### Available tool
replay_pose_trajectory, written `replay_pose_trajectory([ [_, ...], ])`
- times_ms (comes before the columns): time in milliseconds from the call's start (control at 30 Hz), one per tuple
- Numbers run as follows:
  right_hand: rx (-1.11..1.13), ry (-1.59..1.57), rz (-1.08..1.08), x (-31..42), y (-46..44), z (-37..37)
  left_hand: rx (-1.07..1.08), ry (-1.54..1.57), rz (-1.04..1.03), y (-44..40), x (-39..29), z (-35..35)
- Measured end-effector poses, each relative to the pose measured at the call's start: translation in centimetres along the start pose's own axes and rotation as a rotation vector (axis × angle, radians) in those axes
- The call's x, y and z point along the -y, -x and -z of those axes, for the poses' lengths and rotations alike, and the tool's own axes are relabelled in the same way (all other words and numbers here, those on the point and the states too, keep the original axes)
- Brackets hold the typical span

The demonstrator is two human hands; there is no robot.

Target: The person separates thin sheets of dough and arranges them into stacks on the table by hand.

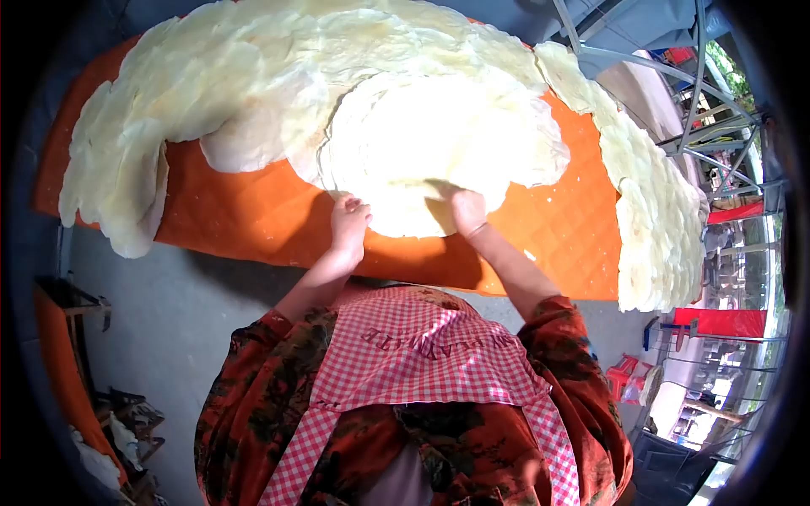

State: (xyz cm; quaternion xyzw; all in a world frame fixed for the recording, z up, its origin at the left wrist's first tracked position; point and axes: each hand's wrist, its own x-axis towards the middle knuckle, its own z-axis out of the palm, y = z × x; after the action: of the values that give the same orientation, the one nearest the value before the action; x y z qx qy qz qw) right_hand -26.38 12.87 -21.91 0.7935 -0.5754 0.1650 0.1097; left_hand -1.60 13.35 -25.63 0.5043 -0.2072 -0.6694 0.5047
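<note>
A thick stack of thin round flatbreads [396, 143] lies on an orange quilted cover, its middle washed out by bright sun. My left hand [348, 223] is closed at the stack's near left edge, its fingertips pinched at the rim of a flatbread. Over the near right part of the stack, my right hand [468, 211] is closed in a fist-like grip on the flatbread edge, casting a shadow to its left. The fingertips of the right hand are hidden from me.
Overlapping flatbreads [228, 51] spread along the far and left sides of the orange cover [245, 207]. Another row of flatbreads [654, 228] lies along the right. A metal frame [700, 93] stands at the upper right, a red plastic stool [626, 377] on the floor.
</note>
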Motion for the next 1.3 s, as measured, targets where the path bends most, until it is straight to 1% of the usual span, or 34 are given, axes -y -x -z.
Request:
replay_pose_trajectory([
  [33, -0.062, -0.116, -0.007, 1.3, 0.5, 0.2, -0.010, 0.005, 0.022, 0.2, -0.5, -0.3],
  [67, -0.052, -0.109, -0.041, 1.6, 0.3, 0.8, -0.020, 0.012, 0.041, 0.3, -1.1, -0.7],
  [100, 0.014, -0.072, -0.089, 1.6, -0.7, 1.9, -0.031, 0.019, 0.062, 0.3, -1.5, -1.0],
  [167, 0.166, -0.001, -0.204, 1.6, -1.9, 3.6, 0.024, 0.001, 0.143, 0.1, -1.2, -0.5],
  [233, 0.075, 0.043, -0.131, 1.5, -3.3, 3.2, 0.077, 0.002, 0.174, -1.3, -1.4, -1.0],
  [300, -0.011, 0.021, -0.085, 4.0, -3.7, 2.4, 0.116, -0.006, 0.196, -1.5, -0.7, -0.8],
  [367, 0.203, 0.054, -0.102, 5.8, -2.9, -0.5, 0.058, -0.045, 0.217, -2.0, 0.2, -1.3],
  [433, 0.319, -0.001, -0.147, 6.4, -3.0, -2.2, -0.010, -0.032, 0.252, -2.2, 0.5, -1.8],
  [467, 0.332, 0.000, -0.150, 6.1, -2.9, -2.9, -0.031, -0.051, 0.244, -2.3, 0.7, -1.7],
  [533, 0.364, 0.004, -0.161, 6.3, -3.8, -0.9, -0.046, -0.079, 0.236, -2.2, 0.8, -1.5],
  [633, 0.255, -0.005, -0.167, 7.6, -6.4, 1.8, -0.030, -0.084, 0.219, -1.7, 0.4, -1.8],
  [667, 0.342, 0.016, -0.145, 8.7, -6.9, 2.5, -0.033, -0.079, 0.209, -1.4, 0.4, -2.1],
  [700, 0.544, -0.028, -0.162, 9.9, -7.2, 2.5, -0.032, -0.074, 0.193, -1.2, 0.3, -2.2],
  [767, 0.341, -0.055, -0.150, 10.9, -4.7, -2.7, 0.082, 0.026, 0.222, -2.8, 1.9, -1.4],
  [800, 0.455, -0.037, -0.158, 11.4, -4.2, -3.0, 0.070, 0.024, 0.225, -3.1, 2.2, -1.1],
  [900, 0.479, -0.208, -0.155, 11.5, -3.8, 0.2, 0.067, 0.057, 0.249, -1.9, 1.0, -1.4],
  [933, 0.414, -0.259, -0.191, 11.5, -3.0, -0.1, 0.128, 0.060, 0.267, -2.4, 1.2, -0.6],
  [1033, 0.255, -0.187, -0.159, 11.6, -2.8, 1.4, 0.117, 0.184, 0.238, -2.7, 0.9, -1.6],
  [1067, 0.101, -0.264, -0.156, 10.8, -2.6, -0.1, 0.202, 0.121, 0.235, -3.0, 0.7, -1.3],
  [1100, 0.291, -0.240, -0.234, 10.1, -3.6, 0.3, 0.286, 0.058, 0.226, -3.2, 0.5, -1.1],
  [1167, 0.670, -0.195, -0.386, 7.9, -6.9, 2.4, 0.274, 0.094, 0.232, -0.5, -3.1, -3.4],
  [1200, 0.434, -0.220, -0.377, 5.9, -8.4, 3.1, 0.339, 0.026, 0.179, -0.7, -3.2, -2.8],
  [1233, 0.410, -0.118, -0.349, 1.5, -9.9, 1.6, 0.212, 0.029, 0.084, -0.4, -3.5, -2.9],
  [1267, 0.317, -0.129, -0.368, -0.1, -12.4, 4.8, 0.144, -0.016, -0.014, -1.2, -2.7, -1.7],
  [1300, 0.175, 0.026, -0.209, -0.8, -14.4, 8.4, 0.078, -0.056, -0.113, -2.4, -2.1, -0.3],
])
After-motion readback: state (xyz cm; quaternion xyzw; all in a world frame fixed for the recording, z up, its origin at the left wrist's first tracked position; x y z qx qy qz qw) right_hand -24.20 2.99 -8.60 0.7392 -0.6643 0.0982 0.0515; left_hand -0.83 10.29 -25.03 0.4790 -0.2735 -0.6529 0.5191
